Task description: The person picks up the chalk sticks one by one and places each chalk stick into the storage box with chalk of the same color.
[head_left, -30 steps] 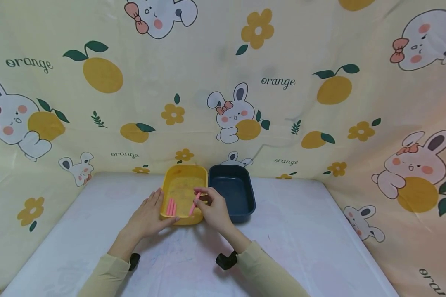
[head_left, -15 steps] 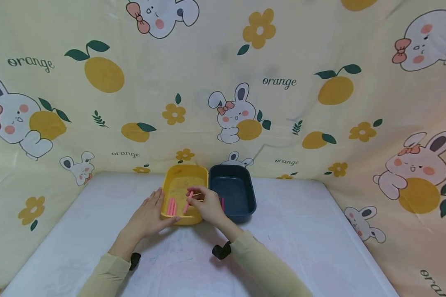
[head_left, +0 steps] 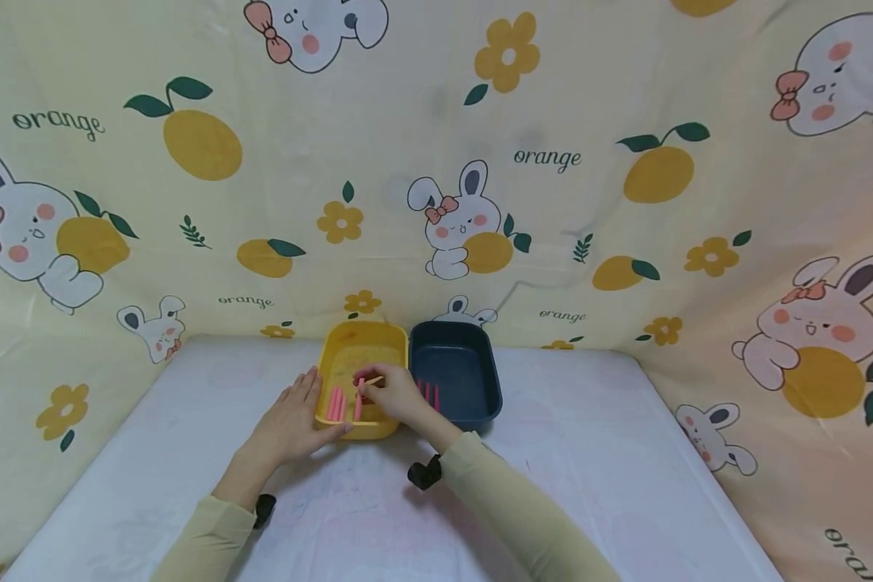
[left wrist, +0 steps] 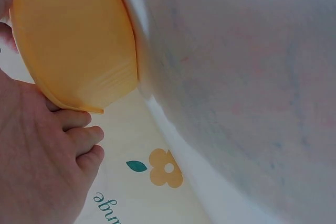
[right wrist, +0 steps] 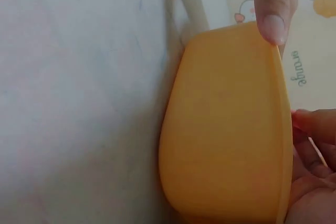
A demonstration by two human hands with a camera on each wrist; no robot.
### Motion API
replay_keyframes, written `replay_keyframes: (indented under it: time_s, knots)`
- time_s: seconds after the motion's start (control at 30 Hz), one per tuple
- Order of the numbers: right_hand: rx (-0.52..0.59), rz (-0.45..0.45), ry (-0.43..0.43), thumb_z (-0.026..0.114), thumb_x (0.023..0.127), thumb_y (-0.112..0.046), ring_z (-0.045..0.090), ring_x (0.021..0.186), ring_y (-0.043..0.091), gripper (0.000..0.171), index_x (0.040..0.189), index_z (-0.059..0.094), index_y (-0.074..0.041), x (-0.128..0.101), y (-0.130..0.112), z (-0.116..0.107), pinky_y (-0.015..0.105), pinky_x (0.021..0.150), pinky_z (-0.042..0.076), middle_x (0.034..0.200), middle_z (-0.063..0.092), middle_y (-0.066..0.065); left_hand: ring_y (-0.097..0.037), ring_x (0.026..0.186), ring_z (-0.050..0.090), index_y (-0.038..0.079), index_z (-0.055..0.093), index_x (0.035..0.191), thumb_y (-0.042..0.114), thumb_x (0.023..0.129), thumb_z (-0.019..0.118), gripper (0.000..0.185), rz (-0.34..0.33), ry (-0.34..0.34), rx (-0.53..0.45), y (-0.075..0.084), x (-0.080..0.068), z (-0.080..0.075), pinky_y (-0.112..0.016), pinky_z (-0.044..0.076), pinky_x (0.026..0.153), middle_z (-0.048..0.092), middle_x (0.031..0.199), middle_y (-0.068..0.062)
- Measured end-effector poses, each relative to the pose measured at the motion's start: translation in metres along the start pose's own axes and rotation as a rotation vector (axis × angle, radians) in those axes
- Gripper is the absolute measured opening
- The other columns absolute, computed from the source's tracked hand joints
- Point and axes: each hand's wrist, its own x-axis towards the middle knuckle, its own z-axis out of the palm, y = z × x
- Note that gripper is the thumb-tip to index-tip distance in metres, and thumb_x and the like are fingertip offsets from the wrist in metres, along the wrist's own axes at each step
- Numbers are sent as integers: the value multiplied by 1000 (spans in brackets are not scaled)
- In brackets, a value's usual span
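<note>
In the head view my right hand (head_left: 398, 398) pinches a slim pink stick (head_left: 358, 408) over the yellow box (head_left: 364, 339). Several similar pink sticks (head_left: 335, 406) lie side by side at the near left of that box. My left hand (head_left: 285, 424) rests against the box's left side, fingers extended, with the thumb at the near rim. The left wrist view shows its fingers (left wrist: 84, 139) beside the yellow wall. Seen from the right wrist, the left thumb (right wrist: 274, 24) touches the rim; the box wall hides the pink sticks there.
A dark blue box (head_left: 467, 364) stands right beside the yellow one. Pink sticks (head_left: 436, 398) stand at its near left, partly behind my right hand. Both boxes are on a white-covered table (head_left: 596, 453), with a printed cloth (head_left: 378, 121) hanging behind.
My right hand has moved left across the yellow box with the pink stick, now held more upright. Pink sticks in the blue box have come into view. The left hand has stayed put.
</note>
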Motion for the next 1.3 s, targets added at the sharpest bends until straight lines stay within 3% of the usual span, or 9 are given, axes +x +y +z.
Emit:
replay_keyframes:
  time_s: [0.17, 0.7, 0.9, 1.1, 1.3]
  knots:
    - [-90, 60, -34, 66, 102, -6, 71, 84, 15, 18, 118, 73, -1, 9, -3, 2, 26, 76, 63, 109, 71, 5, -50, 153, 22, -16, 23, 157, 76, 92, 55, 117, 2, 5, -1, -1, 0, 0, -62, 24, 124, 18, 168, -32]
    - [-101, 126, -132, 61, 103, 0, 71, 90, 21, 20, 120, 71, 4, 23, -3, 5, 31, 81, 63, 106, 68, 6, -50, 154, 22, -16, 23, 157, 75, 93, 56, 116, 4, -3, -6, -2, 0, -1, -62, 24, 124, 18, 168, -32]
    - [-240, 70, -178, 65, 99, 2, 64, 81, 11, 18, 114, 74, 1, 30, 0, 2, 23, 75, 59, 99, 69, 2, -49, 154, 21, -15, 24, 157, 75, 92, 56, 116, -1, -5, -7, -2, 0, 0, -62, 24, 124, 18, 168, -31]
    - [-504, -75, -265, 73, 98, -10, 62, 89, 8, 15, 112, 78, -10, 40, 4, -7, 19, 84, 55, 101, 73, -6, -49, 154, 21, -15, 23, 158, 76, 92, 55, 117, -3, -9, -5, -3, 1, 0, -62, 24, 124, 17, 168, -31]
    - [-576, -129, -317, 75, 97, -11, 64, 90, 8, 14, 110, 80, -13, 48, 8, -15, 18, 83, 55, 101, 75, -8, -48, 155, 20, -14, 22, 158, 76, 92, 55, 117, -4, -9, -11, -3, 0, 0, -61, 23, 125, 16, 169, -30]
